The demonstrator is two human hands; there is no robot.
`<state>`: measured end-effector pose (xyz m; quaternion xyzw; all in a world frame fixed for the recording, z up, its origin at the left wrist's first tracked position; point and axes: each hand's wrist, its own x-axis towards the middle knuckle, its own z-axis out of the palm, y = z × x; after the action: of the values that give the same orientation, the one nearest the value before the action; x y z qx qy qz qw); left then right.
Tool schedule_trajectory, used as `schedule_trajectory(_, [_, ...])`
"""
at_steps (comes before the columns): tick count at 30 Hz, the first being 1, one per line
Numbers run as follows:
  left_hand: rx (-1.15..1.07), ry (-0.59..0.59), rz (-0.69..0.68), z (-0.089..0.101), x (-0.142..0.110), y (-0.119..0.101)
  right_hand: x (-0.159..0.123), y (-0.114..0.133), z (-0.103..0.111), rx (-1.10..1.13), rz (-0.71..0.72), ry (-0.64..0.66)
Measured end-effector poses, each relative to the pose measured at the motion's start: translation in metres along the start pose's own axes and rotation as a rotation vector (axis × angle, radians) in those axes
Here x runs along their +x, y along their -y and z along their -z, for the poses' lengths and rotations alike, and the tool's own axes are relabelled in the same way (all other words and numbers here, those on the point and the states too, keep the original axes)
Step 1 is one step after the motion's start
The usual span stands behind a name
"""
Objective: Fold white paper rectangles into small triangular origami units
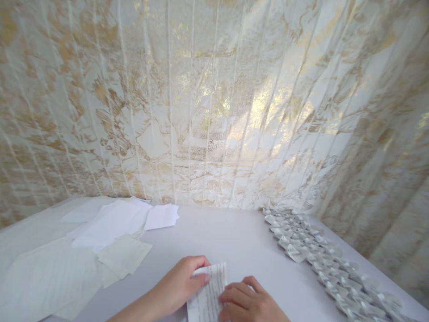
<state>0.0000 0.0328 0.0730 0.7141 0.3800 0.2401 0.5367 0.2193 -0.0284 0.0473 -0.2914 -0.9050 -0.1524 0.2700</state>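
Observation:
A sheet of printed paper (208, 293), folded into a narrow strip, lies at the near middle of the white table. My left hand (182, 284) grips its left edge, with the thumb on top and the fingers behind. On the right side of the strip, the bent fingers of my right hand (250, 302) rest along its edge; whether they pinch the paper I cannot make out. The lower end of the strip runs out of the frame.
White paper sheets (110, 223) and greyish printed sheets (50, 277) lie loosely piled on the left. Rows of folded paper pieces (321, 257) stretch along the table's (214, 237) right side. A patterned curtain (201, 112) hangs behind.

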Motion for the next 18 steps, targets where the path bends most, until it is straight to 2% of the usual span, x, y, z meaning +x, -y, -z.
schedule_trajectory(5, [-0.165,0.014,0.065,0.005,0.005,0.006,0.005,-0.007,0.025,-0.043,-0.039,0.178])
schedule_trajectory(8, [-0.278,0.033,0.101,0.012,0.009,0.012,0.014,-0.010,0.035,0.021,-0.050,0.205])
schedule_trajectory(10, [-0.303,0.049,0.105,0.013,0.010,0.015,0.021,-0.013,0.037,0.158,-0.069,0.177])
schedule_trajectory(11, [-0.301,0.057,0.102,0.013,0.011,0.016,0.024,-0.014,0.036,0.276,-0.079,0.111])
schedule_trajectory(12, [-0.296,0.069,0.095,0.012,0.011,0.017,0.028,-0.014,0.036,0.394,-0.126,0.105])
schedule_trajectory(14, [-0.248,0.061,0.067,0.009,0.010,0.015,0.034,-0.016,0.034,0.550,-0.279,0.213])
schedule_trajectory(16, [-0.101,-0.071,-0.009,0.006,0.005,0.010,0.041,-0.017,0.030,0.599,-0.450,0.358])
schedule_trajectory(18, [0.167,-0.309,-0.170,0.002,-0.008,0.001,0.046,-0.019,0.024,0.578,-0.584,0.407])
